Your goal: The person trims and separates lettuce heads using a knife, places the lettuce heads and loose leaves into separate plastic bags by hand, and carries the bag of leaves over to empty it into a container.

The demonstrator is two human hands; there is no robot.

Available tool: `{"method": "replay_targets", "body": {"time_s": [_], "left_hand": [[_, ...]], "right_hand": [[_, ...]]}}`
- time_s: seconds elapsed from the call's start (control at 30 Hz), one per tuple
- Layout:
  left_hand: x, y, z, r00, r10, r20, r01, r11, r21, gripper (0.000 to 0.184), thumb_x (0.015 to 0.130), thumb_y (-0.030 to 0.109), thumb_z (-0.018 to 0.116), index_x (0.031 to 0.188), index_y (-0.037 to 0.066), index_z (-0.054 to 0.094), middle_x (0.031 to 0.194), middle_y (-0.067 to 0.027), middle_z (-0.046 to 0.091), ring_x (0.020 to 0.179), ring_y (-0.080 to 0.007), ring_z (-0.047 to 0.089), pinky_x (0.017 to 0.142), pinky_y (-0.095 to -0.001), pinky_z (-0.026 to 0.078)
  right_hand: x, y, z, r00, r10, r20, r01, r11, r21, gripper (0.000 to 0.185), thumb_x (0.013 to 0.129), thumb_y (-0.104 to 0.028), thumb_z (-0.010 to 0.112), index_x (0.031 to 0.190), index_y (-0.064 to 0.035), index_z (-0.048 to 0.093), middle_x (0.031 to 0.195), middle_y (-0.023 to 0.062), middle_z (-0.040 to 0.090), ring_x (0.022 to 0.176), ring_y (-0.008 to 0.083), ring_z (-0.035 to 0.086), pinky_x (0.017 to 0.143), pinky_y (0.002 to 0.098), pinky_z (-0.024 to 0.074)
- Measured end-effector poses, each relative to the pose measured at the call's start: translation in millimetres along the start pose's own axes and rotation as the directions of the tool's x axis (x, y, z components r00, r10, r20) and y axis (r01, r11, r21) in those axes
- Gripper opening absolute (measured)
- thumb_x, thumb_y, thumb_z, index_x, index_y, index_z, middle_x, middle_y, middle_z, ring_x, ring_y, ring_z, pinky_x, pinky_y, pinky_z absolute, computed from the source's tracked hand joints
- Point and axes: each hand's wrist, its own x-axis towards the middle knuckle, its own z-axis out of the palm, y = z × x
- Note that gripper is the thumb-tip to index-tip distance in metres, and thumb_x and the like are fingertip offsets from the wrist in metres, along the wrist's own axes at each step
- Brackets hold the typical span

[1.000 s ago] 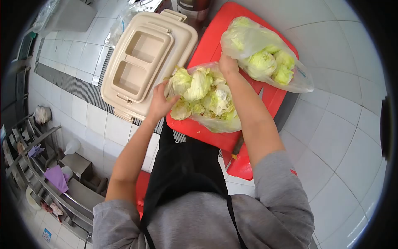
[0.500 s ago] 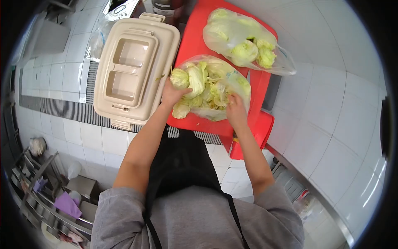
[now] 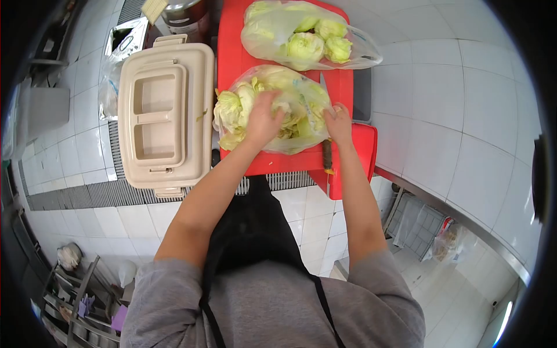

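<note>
A clear plastic bag (image 3: 301, 136) full of pale green lettuce (image 3: 231, 110) lies on a red surface (image 3: 231, 35). Over the lettuce in the bag's middle is my left hand (image 3: 266, 119), its fingers smeared by motion. My right hand (image 3: 338, 123) pinches the right edge of that bag. Farther back, a second bag (image 3: 261, 35) holds several lettuce heads (image 3: 306, 47). Between the bags and my right hand, a knife (image 3: 326, 155) lies with its dark handle toward me and its blade partly hidden.
Left of the red surface is a beige lidded box (image 3: 200, 116) with two recesses. A metal pot (image 3: 185, 17) stands behind it. A red container (image 3: 364, 151) is at the right front, beside the tiled wall (image 3: 429, 104). Metal racks (image 3: 87, 296) stand at lower left.
My left hand has moved from the lettuce at the bag's left side onto its middle. My right hand has shifted from inside the bag to its right edge. The camera view has turned.
</note>
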Motion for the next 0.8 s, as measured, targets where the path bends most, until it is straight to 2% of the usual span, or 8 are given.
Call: {"method": "replay_targets", "body": {"time_s": [0.03, 0.13, 0.27, 0.37, 0.47, 0.57, 0.67, 0.8], "left_hand": [[13.2, 5.8, 3.8, 0.945, -0.067, 0.319, 0.140, 0.967, -0.212, 0.059, 0.076, 0.016, 0.061, 0.129, 0.005, 0.038, 0.128, -0.0197, 0.040, 0.119, -0.0345, 0.039, 0.098, -0.0396, 0.034], [26.5, 4.0, 34.2, 0.952, -0.051, 0.300, 0.047, 0.999, 0.022, 0.062, 0.073, 0.018, 0.065, 0.128, 0.006, 0.038, 0.128, -0.0217, 0.039, 0.116, -0.0358, 0.042, 0.097, -0.0392, 0.036], [23.4, 4.4, 40.9, 0.980, -0.166, 0.111, 0.144, 0.972, 0.183, 0.073, 0.065, 0.022, 0.072, 0.128, 0.007, 0.039, 0.128, -0.0239, 0.038, 0.114, -0.0368, 0.044, 0.098, -0.0376, 0.036], [20.0, -7.2, 21.4, 0.969, -0.216, 0.123, 0.186, 0.959, 0.216, 0.075, 0.061, 0.022, 0.074, 0.126, 0.006, 0.041, 0.126, -0.0247, 0.039, 0.111, -0.0371, 0.046, 0.096, -0.0375, 0.039], [29.2, -9.0, 12.7, 0.949, -0.283, 0.136, 0.225, 0.916, 0.332, 0.063, 0.063, 0.018, 0.072, 0.119, 0.004, 0.048, 0.118, -0.0237, 0.045, 0.106, -0.0372, 0.049, 0.091, -0.0391, 0.042], [37.1, -38.0, 7.5, 0.971, -0.210, 0.111, 0.148, 0.900, 0.410, 0.050, 0.065, 0.013, 0.068, 0.111, 0.003, 0.054, 0.109, -0.0230, 0.051, 0.100, -0.0373, 0.052, 0.087, -0.0406, 0.044], [32.9, -49.2, -19.2, 0.989, -0.138, 0.055, 0.107, 0.918, 0.381, 0.041, 0.066, 0.008, 0.064, 0.106, 0.001, 0.055, 0.106, -0.0230, 0.052, 0.096, -0.0381, 0.053, 0.084, -0.0416, 0.044], [15.3, -44.6, -23.7, 0.995, -0.095, -0.005, 0.092, 0.954, 0.287, 0.039, 0.068, 0.007, 0.063, 0.106, 0.003, 0.053, 0.110, -0.0203, 0.050, 0.097, -0.0360, 0.053, 0.083, -0.0404, 0.045]], "right_hand": [[6.0, 6.0, 2.6, 0.987, 0.089, 0.133, -0.102, 0.990, 0.095, 0.039, 0.082, -0.024, 0.055, 0.110, 0.0034, 0.053, 0.091, 0.0212, 0.062, 0.087, 0.0322, 0.060, 0.082, 0.0368, 0.0459], [4.3, -31.7, -18.6, 0.868, 0.299, 0.396, -0.496, 0.512, 0.701, 0.037, 0.087, -0.021, 0.040, 0.113, 0.0036, 0.051, 0.099, 0.0148, 0.062, 0.090, 0.0284, 0.060, 0.080, 0.0348, 0.0475], [-1.6, -70.4, -20.1, 0.812, 0.203, 0.548, -0.563, 0.025, 0.826, 0.037, 0.089, -0.018, 0.034, 0.119, 0.0003, 0.047, 0.115, 0.0134, 0.056, 0.093, 0.0262, 0.059, 0.076, 0.0381, 0.0492], [-3.3, -76.4, -18.8, 0.804, 0.177, 0.567, -0.557, -0.106, 0.823, 0.035, 0.086, -0.015, 0.044, 0.118, 0.0006, 0.046, 0.119, 0.0133, 0.052, 0.093, 0.0254, 0.059, 0.073, 0.0417, 0.0497], [0.7, -76.6, -27.4, 0.780, 0.352, 0.518, -0.621, 0.322, 0.715, 0.042, 0.076, -0.014, 0.061, 0.114, -0.0009, 0.048, 0.113, 0.0135, 0.054, 0.091, 0.0261, 0.059, 0.071, 0.0383, 0.0501], [11.0, -23.8, -20.5, 0.955, 0.174, 0.241, -0.256, 0.893, 0.370, 0.053, 0.064, -0.012, 0.072, 0.111, -0.0033, 0.048, 0.102, 0.0152, 0.057, 0.086, 0.0259, 0.060, 0.069, 0.0349, 0.0495], [9.2, -13.3, -40.1, 0.936, 0.310, 0.165, -0.326, 0.941, 0.087, 0.055, 0.063, -0.013, 0.072, 0.113, -0.0064, 0.049, 0.093, 0.0171, 0.060, 0.080, 0.0251, 0.061, 0.068, 0.0325, 0.0486], [-13.3, -47.8, -43.1, 0.975, -0.120, -0.184, 0.122, 0.993, -0.004, 0.034, 0.067, -0.010, 0.065, 0.100, -0.0045, 0.057, 0.080, 0.0164, 0.063, 0.074, 0.0266, 0.062, 0.068, 0.0356, 0.0484]]}}
